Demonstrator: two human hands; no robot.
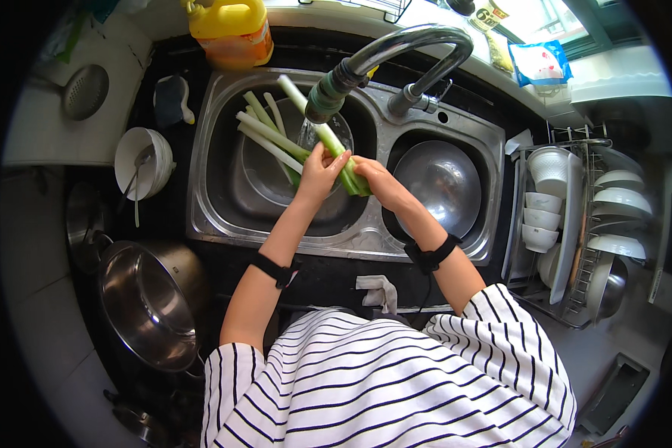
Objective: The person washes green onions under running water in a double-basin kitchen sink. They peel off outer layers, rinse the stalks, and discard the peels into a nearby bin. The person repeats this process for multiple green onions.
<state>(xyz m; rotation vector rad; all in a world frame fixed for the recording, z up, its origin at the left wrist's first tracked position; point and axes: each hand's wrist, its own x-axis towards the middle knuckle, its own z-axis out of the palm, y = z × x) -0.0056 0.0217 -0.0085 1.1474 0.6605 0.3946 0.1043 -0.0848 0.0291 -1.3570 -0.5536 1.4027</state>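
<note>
Both my hands are on one green onion stalk (329, 136) that slants beneath the faucet head (326, 99), where water runs over it. My left hand (320, 171) has its fingers closed around the middle of the stalk. Close beside it, my right hand (378, 180) grips the green lower end. More green onion stalks (270, 136) lean in a basin (246, 185) inside the left sink bowl, their white ends pointing up and left. An upturned metal bowl (439, 185) sits in the right sink bowl.
White bowls with spoons (143, 162) and a sponge (171, 101) are left of the sink. A large steel pot (148, 302) stands at the lower left. A dish rack (585, 224) holds bowls at the right. A yellow jug (232, 33) stands behind.
</note>
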